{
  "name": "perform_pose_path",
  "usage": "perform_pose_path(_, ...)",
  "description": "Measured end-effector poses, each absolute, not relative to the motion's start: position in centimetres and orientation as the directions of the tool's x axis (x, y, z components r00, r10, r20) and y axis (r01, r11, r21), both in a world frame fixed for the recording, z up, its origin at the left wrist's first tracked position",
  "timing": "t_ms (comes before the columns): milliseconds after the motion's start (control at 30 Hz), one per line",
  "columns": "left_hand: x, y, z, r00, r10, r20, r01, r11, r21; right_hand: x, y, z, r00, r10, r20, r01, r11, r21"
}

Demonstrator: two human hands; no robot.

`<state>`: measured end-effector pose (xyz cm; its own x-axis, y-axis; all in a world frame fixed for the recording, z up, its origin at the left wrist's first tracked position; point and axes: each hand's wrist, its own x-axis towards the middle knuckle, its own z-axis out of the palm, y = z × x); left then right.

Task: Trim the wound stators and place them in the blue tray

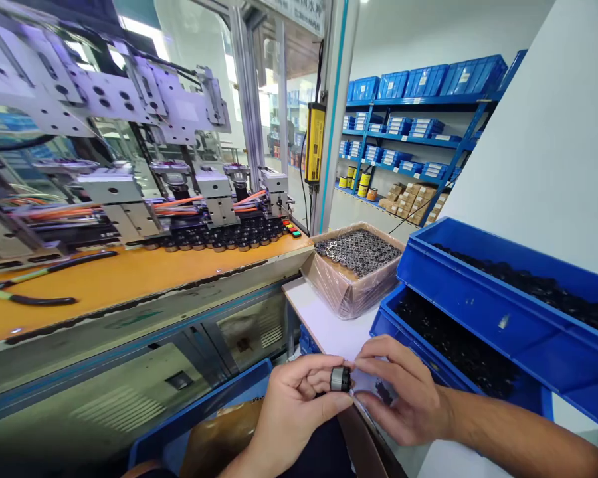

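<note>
My left hand (pixel 306 398) is closed on a small motor stator (pixel 339 379), a short cylinder with a grey metal band and a black toothed end. Thumb and fingers grip it from both sides, and the black end faces right. My right hand (pixel 403 388) is just to the right of it, with fingers curved and thumb apart. Its index fingertip is close to the tip of my left index finger. Nothing shows between the right fingers and thumb. Behind that hand, a dark patch (pixel 385 392) is partly hidden and I cannot tell what it is.
A plastic-lined carton (pixel 349 299) of many small parts stands on a white table (pixel 306 305). Stacked blue bins (pixel 498 299) with black parts rise at the right. On the left, a machine's orange bench (pixel 144 279) carries rows of parts (pixel 219 239) and pliers (pixel 40 300).
</note>
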<state>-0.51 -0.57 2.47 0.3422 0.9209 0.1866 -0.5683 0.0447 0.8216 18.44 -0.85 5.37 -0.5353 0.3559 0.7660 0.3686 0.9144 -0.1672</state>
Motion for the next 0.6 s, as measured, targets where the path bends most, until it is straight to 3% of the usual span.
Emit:
perform_pose_path(167, -1.8, -2.5, 4.3, 0.247, 0.942, 0.228, -0.574, -0.048, 0.818, 15.5, -2.8, 5.4, -0.441, 0.229, 0.868, 0.478, 0.878, 0.011)
perform_pose_path(333, -3.4, -5.1, 4.8, 0.113, 0.959, 0.261, -0.556, -0.157, 0.817, 11.5, -4.1, 5.1, -0.363, 0.140, 0.921, 0.514, 0.855, 0.073)
perform_pose_path(467, -6.4, -6.7, 5.2, -0.010, 0.939, 0.344, -0.494, -0.304, 0.815, 7.8, -5.1, 4.9, -0.258, 0.103, 0.961, 0.507, 0.861, 0.044)
perform_pose_path(600, -11.3, -7.5, 6.8, 0.074, 0.805, 0.589, -0.209, -0.565, 0.798, 4.7, -6.6, 5.3, -0.233, 0.182, 0.955, 0.381, 0.921, -0.082)
